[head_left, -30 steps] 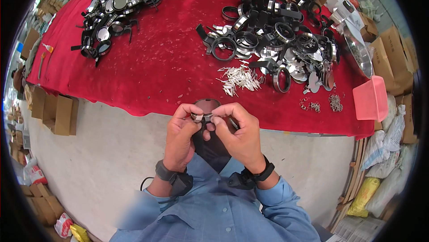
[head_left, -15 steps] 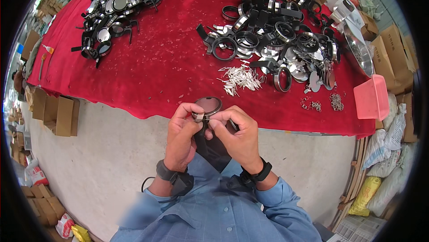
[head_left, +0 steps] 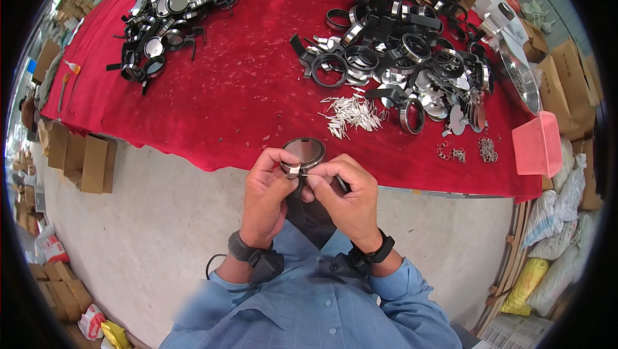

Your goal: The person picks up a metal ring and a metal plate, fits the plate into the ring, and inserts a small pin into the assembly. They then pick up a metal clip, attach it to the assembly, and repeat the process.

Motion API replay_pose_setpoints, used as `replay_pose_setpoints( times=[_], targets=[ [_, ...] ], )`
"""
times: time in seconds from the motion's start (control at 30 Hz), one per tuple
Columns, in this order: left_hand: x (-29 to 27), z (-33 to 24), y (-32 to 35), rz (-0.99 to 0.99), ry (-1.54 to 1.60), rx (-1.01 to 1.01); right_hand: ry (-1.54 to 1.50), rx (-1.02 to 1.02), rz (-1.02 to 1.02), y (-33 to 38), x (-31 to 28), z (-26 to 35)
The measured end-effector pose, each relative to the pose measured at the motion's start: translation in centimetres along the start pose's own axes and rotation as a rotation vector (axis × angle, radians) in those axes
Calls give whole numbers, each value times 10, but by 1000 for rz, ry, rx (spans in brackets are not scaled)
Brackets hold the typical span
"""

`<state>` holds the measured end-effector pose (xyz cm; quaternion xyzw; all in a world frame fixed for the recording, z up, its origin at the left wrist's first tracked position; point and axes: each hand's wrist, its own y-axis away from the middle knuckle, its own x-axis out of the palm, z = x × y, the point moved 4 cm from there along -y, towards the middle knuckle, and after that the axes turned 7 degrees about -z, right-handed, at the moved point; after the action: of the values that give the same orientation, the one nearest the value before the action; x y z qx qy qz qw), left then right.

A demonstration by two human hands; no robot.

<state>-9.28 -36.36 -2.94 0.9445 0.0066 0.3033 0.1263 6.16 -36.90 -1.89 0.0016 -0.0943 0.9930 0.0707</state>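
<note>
Between my hands, just in front of the table edge, is a round lidded ring with a black handle [head_left: 305, 149], its metal disc facing up. My left hand [head_left: 265, 198] is closed on it, with thumb and fingertip pinching at a small pale metal tab beside the disc. My right hand [head_left: 347, 194] is closed too, thumb and forefinger pinching a thin metal pin [head_left: 308, 176] against the joint of ring and handle. The pin's far end and the part of the handle under my fingers are hidden.
On the red cloth [head_left: 244, 85] lie a pile of lidded rings [head_left: 174, 4] at far left and a pile of open rings and discs [head_left: 399, 53] at right. Nearer are white-metal pins [head_left: 354, 116], small wire springs [head_left: 487, 149] and a pink bin [head_left: 537, 144]. A cardboard box [head_left: 90, 162] stands left.
The scene has shifted slightly in the view. My hands keep their grip on the lidded ring, and my right fingertips have moved only slightly at the joint.
</note>
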Motion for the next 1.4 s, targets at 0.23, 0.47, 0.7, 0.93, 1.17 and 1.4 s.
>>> replay_pose_setpoints(
  times=[0.23,0.47,0.7,0.93,1.17,1.4],
  targets=[
    [-2,5,-2,21,-84,-19,337,-477,65,-8,-6,15],
    [6,5,-4,-31,-138,63,162,52,36,-4,-17,0],
    [5,5,-1,-61,-268,243,321,-18,-35,-2,-27,1],
    [4,-3,12,-125,-629,742,183,-38,18,3,3,19],
    [6,-10,20,-53,-816,1132,290,56,84,5,21,36],
    [3,-16,23,-65,-857,1194,309,11,87,8,30,41]
  ],
)
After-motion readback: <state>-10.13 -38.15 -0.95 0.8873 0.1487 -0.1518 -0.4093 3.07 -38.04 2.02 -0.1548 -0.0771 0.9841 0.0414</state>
